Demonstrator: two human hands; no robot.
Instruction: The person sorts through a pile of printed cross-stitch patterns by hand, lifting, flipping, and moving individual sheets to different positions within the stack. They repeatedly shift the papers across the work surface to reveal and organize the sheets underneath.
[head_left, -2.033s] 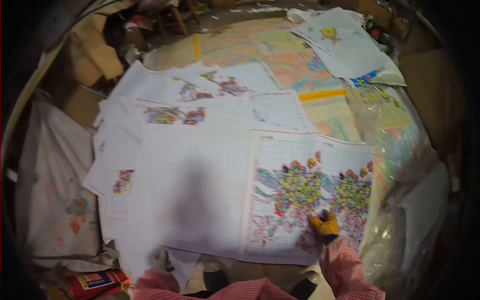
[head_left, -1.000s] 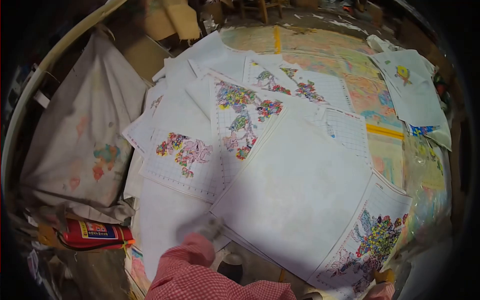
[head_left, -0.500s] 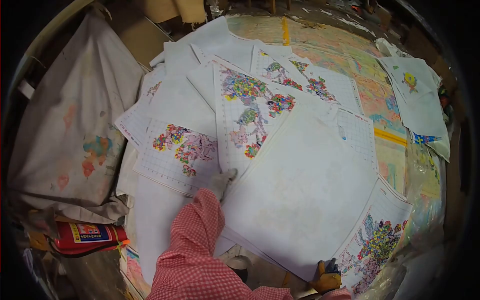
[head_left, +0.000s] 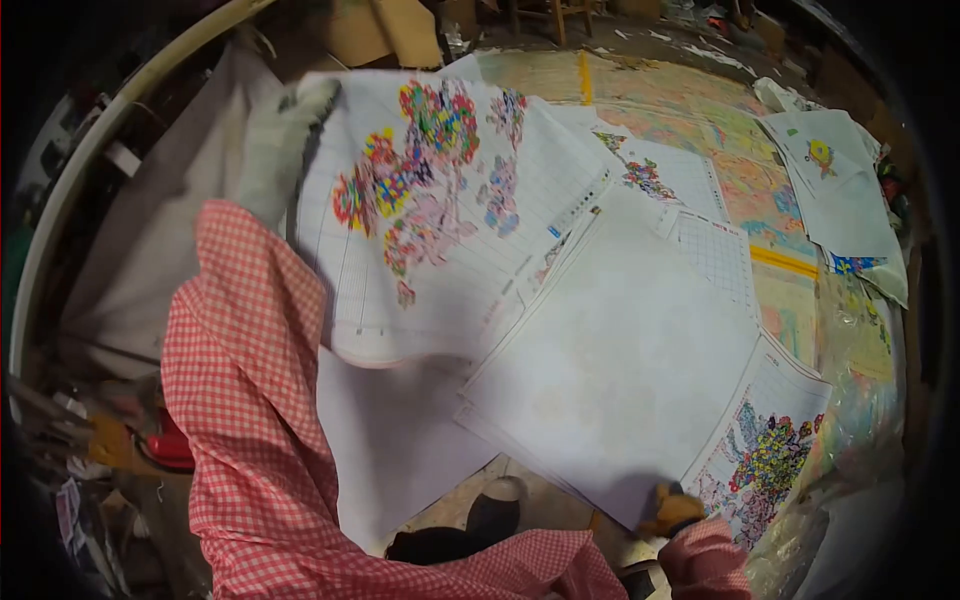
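My left hand (head_left: 285, 140), in a whitish glove, grips the upper left corner of a printed sheet (head_left: 470, 260). The sheet bears a grid and bright flower clusters; it is lifted and turned to the left, its lower edge curling. My right hand (head_left: 670, 510), in a yellow-orange and dark glove, is closed at the lower corner of a blank white sheet (head_left: 620, 370), which lies over other sheets. Its fingers are slightly blurred. Beside it on the right lies another flower-printed sheet (head_left: 770, 460). A white surface (head_left: 400, 430) lies beneath the lifted sheet.
More printed sheets (head_left: 650, 170) lie fanned at the back of the paint-stained table covering (head_left: 680, 105). A white cloth or sheet with a yellow motif (head_left: 840, 180) hangs at the right. Grey stained cloth (head_left: 140, 260) drapes at the left, near a red object (head_left: 170, 450) partly behind my sleeve.
My left hand has moved up and to the left, carrying the printed sheet's corner across the pile. My right hand stays near the white sheet's lower corner.
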